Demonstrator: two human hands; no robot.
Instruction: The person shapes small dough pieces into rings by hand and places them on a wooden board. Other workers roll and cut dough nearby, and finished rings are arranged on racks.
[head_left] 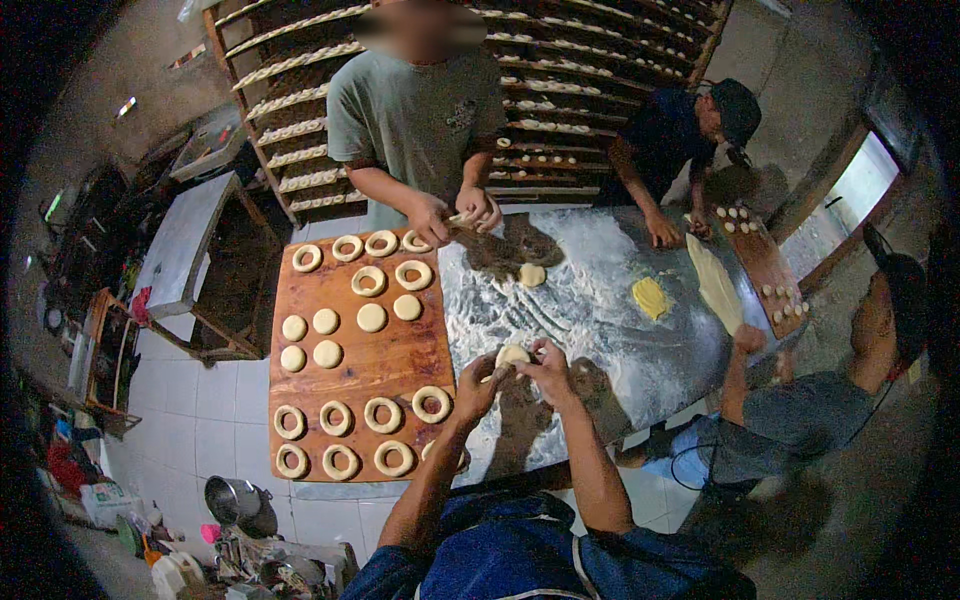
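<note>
Head view: both bare hands meet above the near part of the floured bench (640, 375), just right of the board (400, 355) at its left end.
Dough piece (513, 355): between the two hands, over the flour, close to the board's right edge; whether it has a hole through it cannot be told.
Left hand (477, 388): grasping the left side of the dough piece with the fingers.
Right hand (550, 372): grasping the right side of the same piece, thumb and fingers bent around it.
Board layout: dough rings (398, 416) in rows along the near and far edges; flat dough discs (327, 353) between them, toward the left and far side.
Bench layout: one loose dough lump (532, 275) toward the far edge; a yellow lump (651, 298) farther right.
Handling advice: pressure should probably be light and equal from both hands, since soft dough tears or thins where pinched; turning the piece between presses should keep its thickness even. Lightly floured fingertips would likely reduce sticking.
Markings: small dark print shows on the chest of the facing person's shirt (400, 110); no writing is seen on the dough, board or bench.
</note>
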